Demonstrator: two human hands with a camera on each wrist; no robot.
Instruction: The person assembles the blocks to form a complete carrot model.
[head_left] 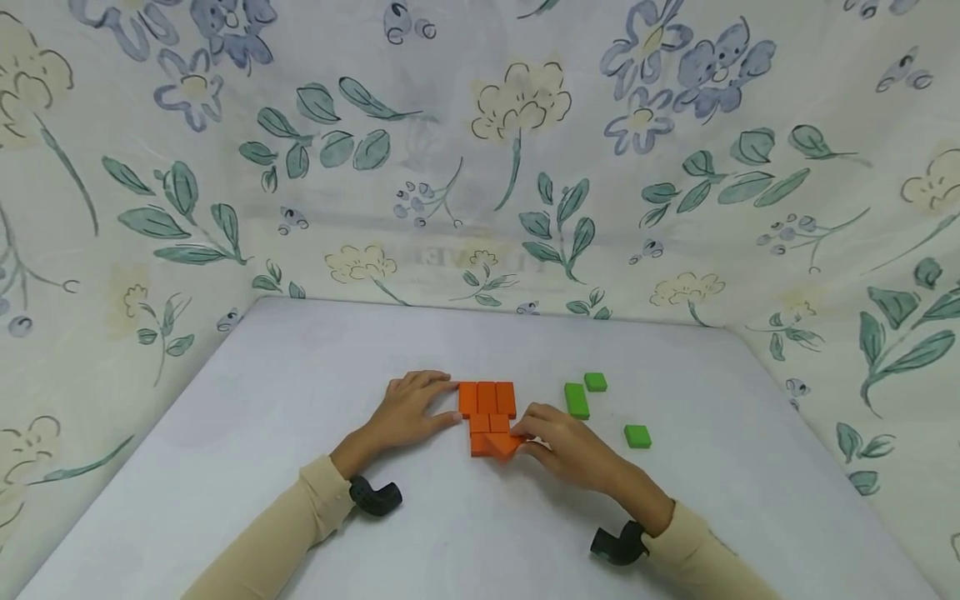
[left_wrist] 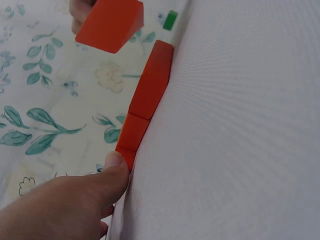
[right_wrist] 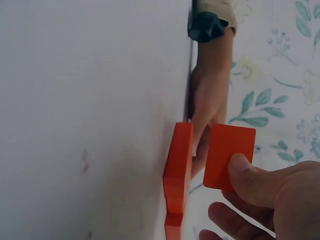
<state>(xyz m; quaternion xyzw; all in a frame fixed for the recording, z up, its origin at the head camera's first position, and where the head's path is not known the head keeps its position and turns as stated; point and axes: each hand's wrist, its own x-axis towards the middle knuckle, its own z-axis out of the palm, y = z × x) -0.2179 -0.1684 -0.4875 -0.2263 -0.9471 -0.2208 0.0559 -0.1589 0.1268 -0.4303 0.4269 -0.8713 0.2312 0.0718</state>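
Note:
Flat orange blocks (head_left: 487, 398) lie close together on the white table, three upright in the far row and more below them. My right hand (head_left: 566, 442) pinches an orange triangular block (head_left: 501, 448) between thumb and fingers, tilted over the near end of the group. In the right wrist view the thumb presses on this block's rectangular face (right_wrist: 220, 155). At the group's left side rests my left hand (head_left: 408, 410), fingers extended and thumb spread from them. Its thumb (left_wrist: 114, 162) touches the side of an orange block in the left wrist view.
To the right lie three green blocks: a longer one (head_left: 577, 401), a small one (head_left: 596, 382) farther back and another (head_left: 637, 437) nearer the right forearm. A floral cloth (head_left: 450, 192) rises behind the table (head_left: 420, 542) and along its sides.

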